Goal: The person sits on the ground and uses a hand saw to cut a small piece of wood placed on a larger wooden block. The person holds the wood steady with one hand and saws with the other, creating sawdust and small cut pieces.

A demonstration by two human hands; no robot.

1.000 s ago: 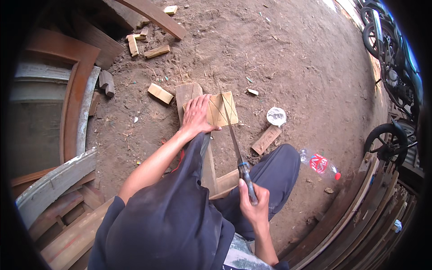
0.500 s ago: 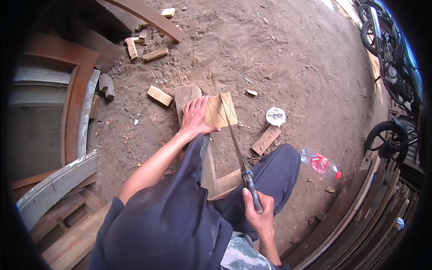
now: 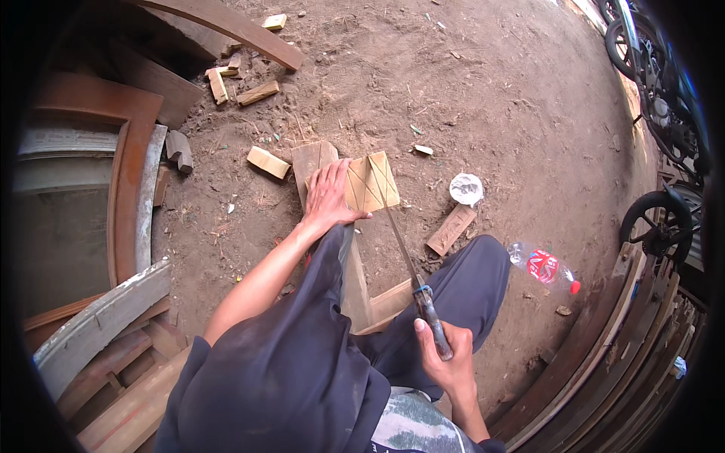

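A pale wooden block [image 3: 384, 180] with dark crossing lines drawn on its face lies across a brown wooden plank [image 3: 316, 156]. My left hand [image 3: 328, 193] presses on the block's left part, fingers laid over it and thumb along the near edge. A handsaw [image 3: 402, 248] slants up from the lower right, its blade meeting the block's marked right part. How deep the teeth sit I cannot tell. Its dark handle, with a blue tie near the blade, is gripped in my right hand [image 3: 447, 361] beside my right knee.
Wooden offcuts [image 3: 268, 162] lie scattered on the dirt ahead. A white round container [image 3: 465, 189] stands by a brown wood piece [image 3: 451, 229]. Right of my knee lies a plastic bottle [image 3: 542, 266]. Stacked planks [image 3: 596, 340], motorbikes [image 3: 655, 219] and a wooden frame [image 3: 124, 113] flank the space.
My right hand has drawn the saw slightly back, down and to the right. The left hand and the block stay in place. The view has shifted a little.
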